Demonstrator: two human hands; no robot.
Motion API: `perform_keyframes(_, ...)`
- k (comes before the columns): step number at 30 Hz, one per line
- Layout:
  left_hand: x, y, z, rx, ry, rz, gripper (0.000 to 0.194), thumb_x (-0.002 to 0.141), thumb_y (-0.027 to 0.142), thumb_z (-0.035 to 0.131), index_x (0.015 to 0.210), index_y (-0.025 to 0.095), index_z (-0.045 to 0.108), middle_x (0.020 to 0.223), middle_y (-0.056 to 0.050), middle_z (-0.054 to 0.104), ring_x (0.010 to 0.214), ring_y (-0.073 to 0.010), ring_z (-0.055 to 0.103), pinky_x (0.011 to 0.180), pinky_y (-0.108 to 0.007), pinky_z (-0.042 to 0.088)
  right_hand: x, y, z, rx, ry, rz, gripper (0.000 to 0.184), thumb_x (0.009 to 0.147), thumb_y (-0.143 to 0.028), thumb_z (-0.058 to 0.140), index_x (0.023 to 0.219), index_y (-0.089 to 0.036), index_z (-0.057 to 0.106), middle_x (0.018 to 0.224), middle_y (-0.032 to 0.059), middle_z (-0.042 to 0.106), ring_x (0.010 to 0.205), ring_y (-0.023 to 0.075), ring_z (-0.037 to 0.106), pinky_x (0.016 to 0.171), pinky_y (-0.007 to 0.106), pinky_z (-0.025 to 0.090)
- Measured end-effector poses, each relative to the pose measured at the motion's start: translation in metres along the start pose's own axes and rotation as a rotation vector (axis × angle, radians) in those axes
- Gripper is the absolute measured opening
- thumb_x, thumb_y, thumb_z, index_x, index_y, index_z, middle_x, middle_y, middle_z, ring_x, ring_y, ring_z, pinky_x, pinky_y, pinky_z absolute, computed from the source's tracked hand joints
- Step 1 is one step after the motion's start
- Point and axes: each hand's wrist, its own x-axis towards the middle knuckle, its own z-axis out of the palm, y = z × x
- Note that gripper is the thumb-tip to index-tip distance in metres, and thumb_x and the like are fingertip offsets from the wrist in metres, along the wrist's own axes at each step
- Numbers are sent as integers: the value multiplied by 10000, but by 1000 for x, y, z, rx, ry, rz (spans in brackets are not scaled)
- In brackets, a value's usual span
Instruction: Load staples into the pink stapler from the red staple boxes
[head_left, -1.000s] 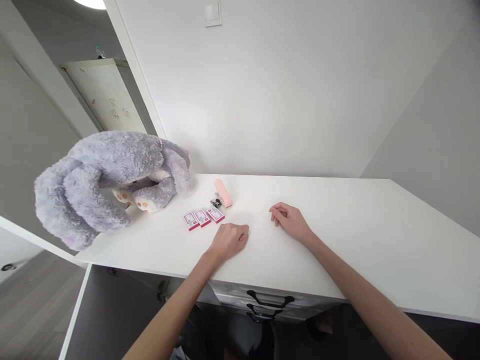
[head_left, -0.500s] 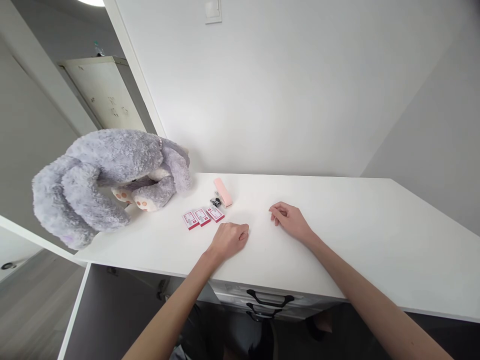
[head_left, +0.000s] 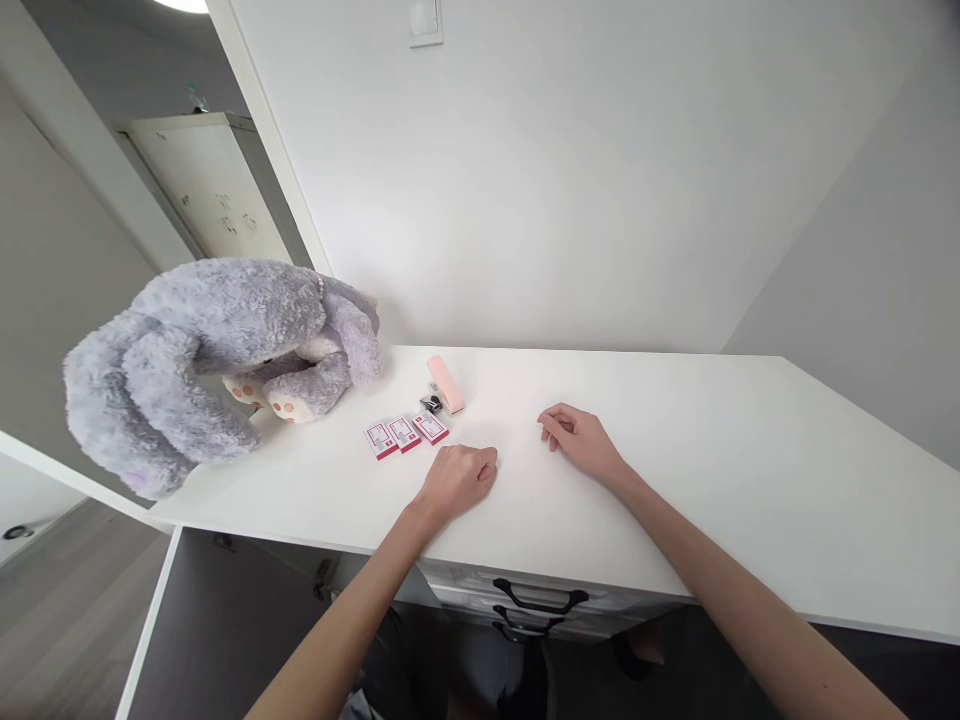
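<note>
My left hand (head_left: 459, 476) rests on the white tabletop as a closed fist, with no object showing in it. Just beyond it and to its left, three small red-and-white boxes lie in a slanted row: a left box (head_left: 381, 440), a middle box (head_left: 404, 434) and a right box (head_left: 430, 428). Behind the right box is a small black item (head_left: 431, 403), possibly a clip. A pink stapler (head_left: 445, 384) lies beside that, pointing toward the wall. My right hand (head_left: 577, 436) lies on its side, fingers loosely curled and slightly apart, holding nothing.
A large grey plush toy (head_left: 232, 310) with long ears takes up the left end of the white tabletop (head_left: 712, 440). Below the front edge are drawers with black handles (head_left: 540, 597) and an open cabinet door (head_left: 161, 610). A white wall (head_left: 540, 200) stands behind.
</note>
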Motion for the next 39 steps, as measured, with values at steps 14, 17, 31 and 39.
perform_keyframes(14, 0, 1, -1, 0, -10, -1, 288, 739, 79, 458, 640, 216, 226, 530, 45, 286, 512, -140, 186, 582, -319, 134, 0, -2, 0, 9, 2, 3, 335, 934, -563, 582, 899, -242, 671, 819, 38, 735, 653, 180, 635, 636, 329, 459)
perform_keyframes(17, 0, 1, -1, 1, -7, 4, 282, 736, 78, 454, 640, 215, 226, 530, 43, 282, 512, -138, 173, 580, -316, 133, -1, -3, 0, 10, 2, 8, 334, 932, -565, 585, 899, -244, 671, 817, 38, 735, 655, 181, 635, 643, 331, 463)
perform_keyframes(31, 0, 2, -2, 8, -22, -12, 268, 751, 91, 449, 644, 210, 235, 527, 43, 271, 526, -141, 135, 583, -317, 127, 0, -2, 0, 2, 7, 10, 349, 931, -578, 588, 901, -241, 674, 815, 29, 736, 648, 166, 631, 627, 308, 456)
perform_keyframes(39, 1, 1, -2, 7, -23, -10, 265, 750, 93, 449, 648, 210, 235, 530, 43, 268, 526, -141, 140, 587, -319, 126, 0, -2, 0, 1, 4, 3, 325, 935, -551, 586, 900, -240, 674, 813, 28, 737, 644, 165, 635, 623, 308, 457)
